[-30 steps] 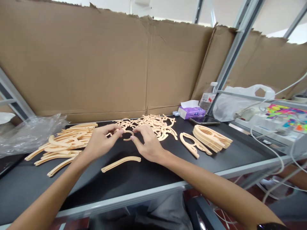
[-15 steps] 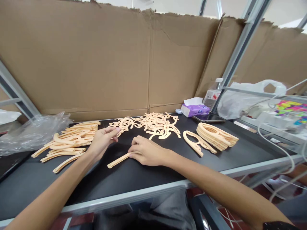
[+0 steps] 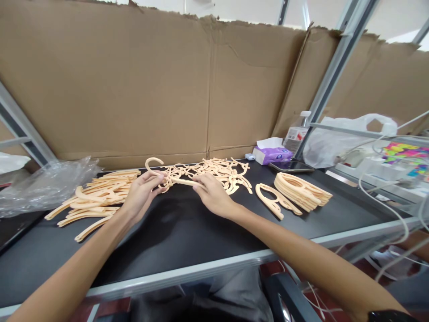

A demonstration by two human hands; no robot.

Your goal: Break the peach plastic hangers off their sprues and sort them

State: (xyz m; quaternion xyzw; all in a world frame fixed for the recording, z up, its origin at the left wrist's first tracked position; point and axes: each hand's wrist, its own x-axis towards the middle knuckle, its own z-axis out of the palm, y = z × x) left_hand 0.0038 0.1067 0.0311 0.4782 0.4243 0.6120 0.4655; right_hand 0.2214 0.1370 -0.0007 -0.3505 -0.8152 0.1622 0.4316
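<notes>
A cream plastic hanger hook [image 3: 149, 162] rises from the fingertips of my left hand [image 3: 142, 192], which pinches its lower end. My right hand [image 3: 214, 194] grips one end of a cream hanger arm [image 3: 183, 182], holding it nearly level above the table. The arm's other end reaches my left fingers; whether hook and arm are joined there is hidden. Behind both hands lies a loose heap of hanger hooks [image 3: 223, 172]. Beside my left forearm is a pile of hanger arms [image 3: 97, 197].
To the right, a folded hanger [image 3: 270, 201] lies against a stack of folded hangers [image 3: 301, 190]. Behind stand a purple tissue pack [image 3: 273, 155], a phone [image 3: 291, 166] and a bottle [image 3: 296, 134]. Crumpled clear plastic [image 3: 50, 183] lies left. Cardboard [image 3: 134, 89] walls the back.
My right hand has lifted the hanger arm off the table, moving it up and forward to my left hand. A hook now shows upright in my left fingers.
</notes>
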